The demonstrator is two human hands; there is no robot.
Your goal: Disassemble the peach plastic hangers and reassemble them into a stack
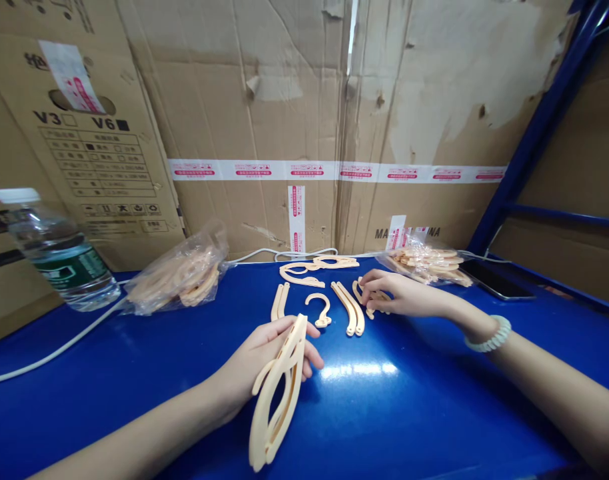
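Observation:
My left hand (264, 357) is closed around a cream plastic hanger body (279, 393), a long curved piece that stands on edge over the blue table (409, 413). My right hand (399, 293) reaches forward and its fingers rest on small cream hook pieces (372, 308) lying on the table. A bead bracelet (489, 337) is on my right wrist. Between the hands lie a loose hook (322, 308), a pair of curved arms (351, 308) and another pair (279, 301). Farther back lie more cream hanger parts (309, 270).
A plastic bag of cream parts (179, 275) lies at the left and another bag (427, 261) at the back right. A water bottle (59, 250) lies at the far left. A phone (494, 279) and a white cable (49, 353) are on the table. Cardboard boxes (294, 120) form the back wall.

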